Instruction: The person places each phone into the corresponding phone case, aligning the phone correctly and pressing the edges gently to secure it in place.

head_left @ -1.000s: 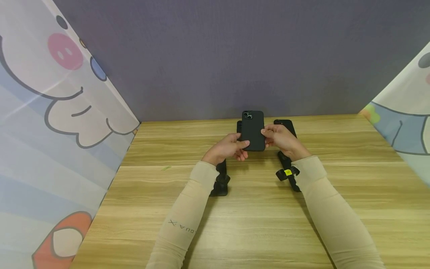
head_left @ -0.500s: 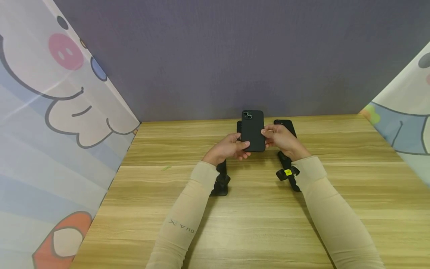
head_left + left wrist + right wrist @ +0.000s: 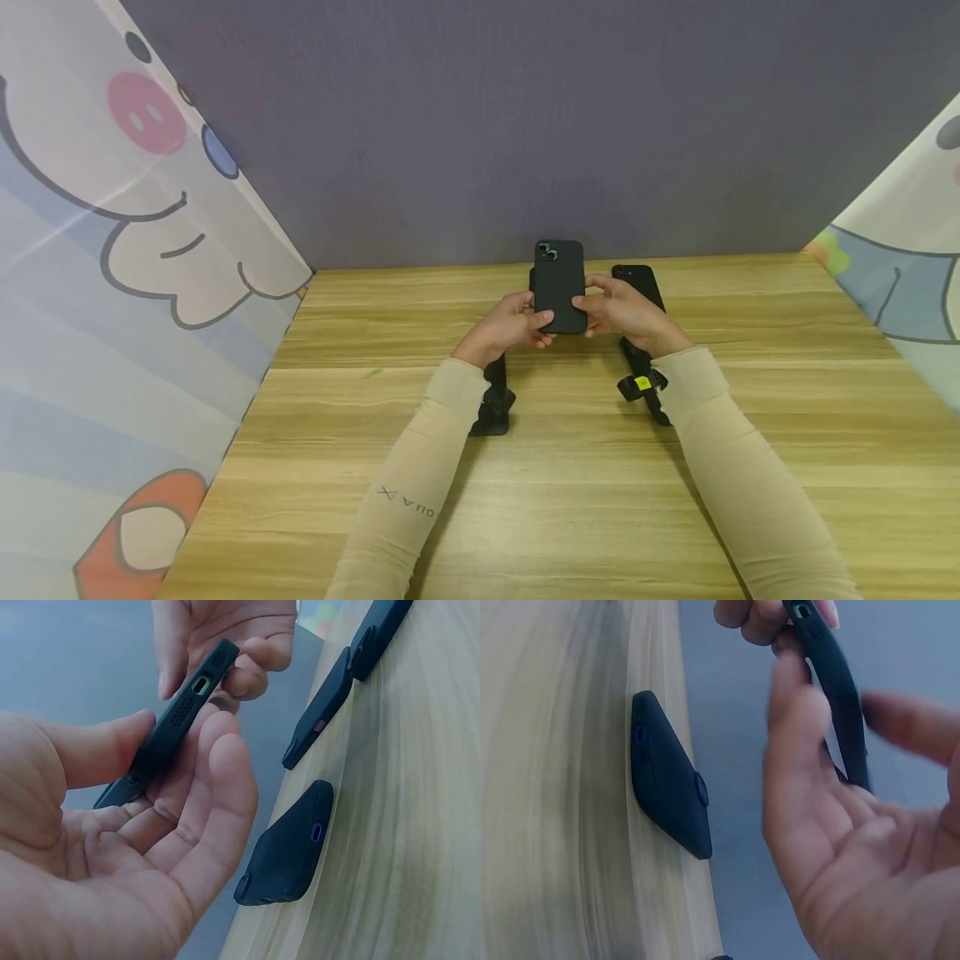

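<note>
Both hands hold a phone in a black case (image 3: pixel 559 283), its back and camera lenses facing the head camera. My left hand (image 3: pixel 506 325) grips the lower left corner, thumb on the back, fingers curled underneath. My right hand (image 3: pixel 618 310) pinches the right edge between thumb and fingers. In the left wrist view, the phone's bottom edge (image 3: pixel 169 727) shows a port and speaker holes. Through the right wrist view, a pale gap shows along the side of the held phone (image 3: pixel 840 690); the right fingers are blurred there.
A second dark-cased phone (image 3: pixel 637 282) lies at the back right of the wooden table (image 3: pixel 555 500). Another phone (image 3: pixel 289 847), partly hidden in the head view, lies behind the held one. Black devices (image 3: pixel 491 408) show by both wrists. A grey partition (image 3: pixel 465 133) stands behind.
The held phone has shifted slightly up and left. My right thumb has slid farther onto its back, and the right hand has moved a little left.
</note>
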Tool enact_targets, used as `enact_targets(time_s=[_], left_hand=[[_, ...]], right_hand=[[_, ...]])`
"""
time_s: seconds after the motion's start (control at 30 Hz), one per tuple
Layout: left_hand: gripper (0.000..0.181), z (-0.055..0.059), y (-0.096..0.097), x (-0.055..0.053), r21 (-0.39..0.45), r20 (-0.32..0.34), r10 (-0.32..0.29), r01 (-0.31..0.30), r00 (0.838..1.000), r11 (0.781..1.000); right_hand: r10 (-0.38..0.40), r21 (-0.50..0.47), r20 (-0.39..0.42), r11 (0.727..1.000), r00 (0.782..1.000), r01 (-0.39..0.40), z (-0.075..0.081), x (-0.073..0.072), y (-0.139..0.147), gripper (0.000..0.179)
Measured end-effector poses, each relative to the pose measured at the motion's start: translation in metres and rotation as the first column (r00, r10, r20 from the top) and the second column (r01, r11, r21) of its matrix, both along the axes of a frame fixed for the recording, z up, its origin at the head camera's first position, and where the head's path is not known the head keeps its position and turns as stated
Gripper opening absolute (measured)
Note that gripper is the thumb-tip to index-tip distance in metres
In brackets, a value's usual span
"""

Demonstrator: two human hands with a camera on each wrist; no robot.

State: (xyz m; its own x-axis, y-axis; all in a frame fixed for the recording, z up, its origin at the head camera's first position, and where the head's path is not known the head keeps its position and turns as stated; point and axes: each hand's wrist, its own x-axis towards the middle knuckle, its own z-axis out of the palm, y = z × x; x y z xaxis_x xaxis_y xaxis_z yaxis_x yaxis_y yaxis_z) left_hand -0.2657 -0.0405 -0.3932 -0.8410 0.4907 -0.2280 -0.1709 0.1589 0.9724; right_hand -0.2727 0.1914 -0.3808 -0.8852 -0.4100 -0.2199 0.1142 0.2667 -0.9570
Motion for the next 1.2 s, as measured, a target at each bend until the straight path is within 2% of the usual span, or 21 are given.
enact_targets(time_s=[0.1, 0.23, 0.33, 0.6, 0.77, 0.9, 1.2], left_hand=[[0.023, 0.0007, -0.0005, -0.0010, -0.002, -0.008, 0.015, -0.015, 1.000, 1.000], [0.024, 0.0013, -0.0012, -0.0020, 0.018, 0.012, 0.021, -0.021, 1.000, 1.000], [0.023, 0.0018, -0.0018, -0.0022, 0.032, 0.029, 0.018, -0.019, 0.999, 0.999], [0.025, 0.0020, -0.0027, -0.0031, 0.028, 0.044, -0.004, 0.003, 0.999, 1.000], [0.026, 0.0016, -0.0033, -0.0036, -0.023, 0.027, 0.001, 0.000, 1.000, 1.000], [0.029, 0.0007, -0.0033, -0.0049, -0.066, 0.007, 0.020, -0.019, 1.000, 0.998], [0.031, -0.0018, -0.0046, -0.0057, -0.022, -0.025, 0.093, -0.094, 0.995, 0.995]], right_hand=[[0.082, -0.037, 0.046, 0.996, 0.996, -0.080, -0.0002, -0.0006, 0.0023, 0.062], [0.152, -0.107, 0.069, 0.984, 0.986, -0.144, -0.0011, -0.0013, 0.0048, 0.075], [0.165, -0.138, 0.064, 0.978, 0.984, -0.155, -0.0014, -0.0012, 0.0049, 0.074], [0.162, -0.132, 0.044, 0.979, 0.986, -0.155, -0.0034, -0.0019, 0.0043, 0.072], [0.163, -0.131, 0.030, 0.979, 0.986, -0.158, -0.0037, -0.0015, 0.0040, 0.068], [0.169, -0.124, 0.018, 0.978, 0.985, -0.166, -0.0050, -0.0020, 0.0038, 0.058], [0.193, -0.100, -0.002, 0.976, 0.981, -0.192, -0.0070, -0.0008, 0.0004, 0.049]])
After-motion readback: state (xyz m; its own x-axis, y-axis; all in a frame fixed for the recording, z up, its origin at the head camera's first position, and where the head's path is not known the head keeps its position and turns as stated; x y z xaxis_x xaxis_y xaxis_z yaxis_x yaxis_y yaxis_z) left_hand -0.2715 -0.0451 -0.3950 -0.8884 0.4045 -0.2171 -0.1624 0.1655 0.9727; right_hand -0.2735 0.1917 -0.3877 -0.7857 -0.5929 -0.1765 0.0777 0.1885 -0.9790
